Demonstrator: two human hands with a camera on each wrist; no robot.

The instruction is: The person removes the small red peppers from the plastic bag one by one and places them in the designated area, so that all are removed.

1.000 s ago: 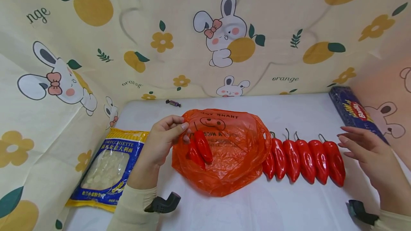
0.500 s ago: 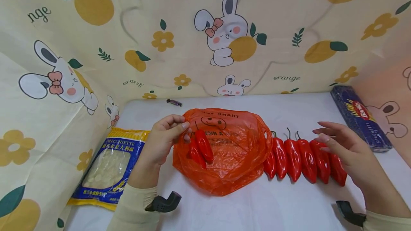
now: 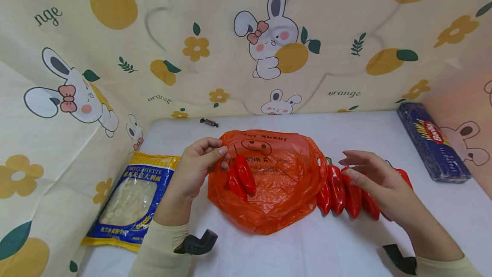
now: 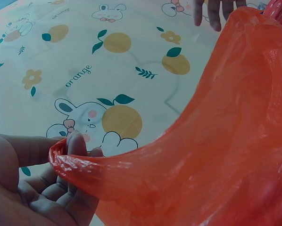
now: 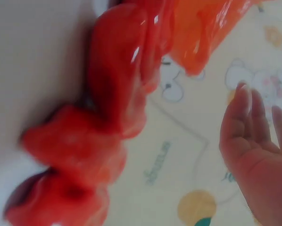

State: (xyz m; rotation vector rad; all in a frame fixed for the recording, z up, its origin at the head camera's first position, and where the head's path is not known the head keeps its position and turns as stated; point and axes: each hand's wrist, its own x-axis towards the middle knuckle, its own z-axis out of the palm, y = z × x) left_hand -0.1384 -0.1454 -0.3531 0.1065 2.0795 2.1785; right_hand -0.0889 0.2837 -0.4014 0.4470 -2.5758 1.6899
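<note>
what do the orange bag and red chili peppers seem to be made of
Orange bag: likely thin, glossy plastic film, since it looks crinkled and its print shows through reversed. Red chili peppers: smooth and shiny; similar shapes suggest molded plastic, but they could be real.

Pasta bag (image 3: 128, 202), wrapped candy (image 3: 209, 122), spaghetti box (image 3: 434, 143)

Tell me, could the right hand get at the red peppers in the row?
Probably yes: the right hand holds nothing and hovers above the row of red peppers, with nothing visible between.
</note>
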